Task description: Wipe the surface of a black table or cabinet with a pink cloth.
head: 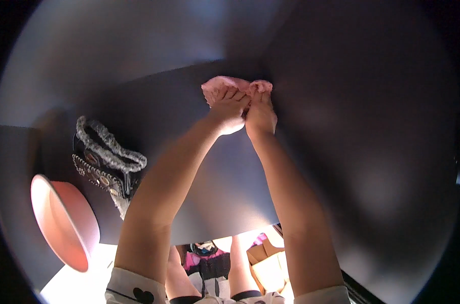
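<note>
A pink cloth (pixel 223 83), fluffy in texture, lies bunched on the dark panel (pixel 214 159), close to the corner where a dark side wall meets it. My left hand (pixel 230 112) presses the cloth with its fingers stretched forward over it. Right beside it, my right hand (pixel 261 114) has its fingers on the folded right end of the cloth. Both hands touch the cloth, and the part beneath the fingers is hidden.
Left of my arms lies a dark bag (pixel 104 178) with a furry grey handle and studded trim. A pink basin (pixel 76 212) stands tilted at the far left. The dark side wall (pixel 351 133) rises on the right. Below, past the panel's edge, is a cardboard box (pixel 266 262).
</note>
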A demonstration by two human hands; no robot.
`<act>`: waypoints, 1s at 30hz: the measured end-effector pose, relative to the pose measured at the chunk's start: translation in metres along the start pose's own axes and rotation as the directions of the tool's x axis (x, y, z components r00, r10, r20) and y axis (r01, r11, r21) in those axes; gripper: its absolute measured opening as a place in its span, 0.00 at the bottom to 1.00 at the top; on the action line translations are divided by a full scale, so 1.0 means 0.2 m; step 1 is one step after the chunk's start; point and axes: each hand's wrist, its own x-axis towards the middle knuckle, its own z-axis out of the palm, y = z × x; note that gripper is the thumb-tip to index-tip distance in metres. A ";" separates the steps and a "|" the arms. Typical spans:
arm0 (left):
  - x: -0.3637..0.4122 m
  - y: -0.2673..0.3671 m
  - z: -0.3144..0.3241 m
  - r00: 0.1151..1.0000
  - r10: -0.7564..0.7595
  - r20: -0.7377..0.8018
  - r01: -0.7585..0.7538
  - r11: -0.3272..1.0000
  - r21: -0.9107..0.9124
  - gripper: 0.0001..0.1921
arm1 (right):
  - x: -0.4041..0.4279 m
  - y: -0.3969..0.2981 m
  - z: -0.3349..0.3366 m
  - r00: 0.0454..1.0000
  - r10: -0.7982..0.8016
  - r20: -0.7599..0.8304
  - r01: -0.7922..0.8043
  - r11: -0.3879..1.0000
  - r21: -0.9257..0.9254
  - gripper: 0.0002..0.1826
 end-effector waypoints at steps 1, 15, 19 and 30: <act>-0.03 0.04 0.00 1.000 0.019 -0.002 -0.019 1.000 0.003 0.26 | -0.05 0.01 -0.04 1.000 0.002 0.003 -0.002 1.000 -0.009 0.33; -0.72 0.66 0.29 0.977 0.176 -0.122 -0.173 0.984 0.033 0.25 | -1.01 0.43 -0.30 0.992 -0.121 -0.026 0.105 0.932 -0.348 0.29; -0.86 0.78 0.36 0.978 0.118 0.175 -0.114 0.993 -0.031 0.27 | -1.24 0.54 -0.30 0.995 -0.002 -0.102 -0.032 0.943 -0.331 0.29; -1.11 0.84 0.54 0.964 0.267 0.002 -0.266 0.959 -0.098 0.23 | -1.54 0.67 -0.24 0.958 -0.098 -0.269 0.050 0.983 -0.179 0.26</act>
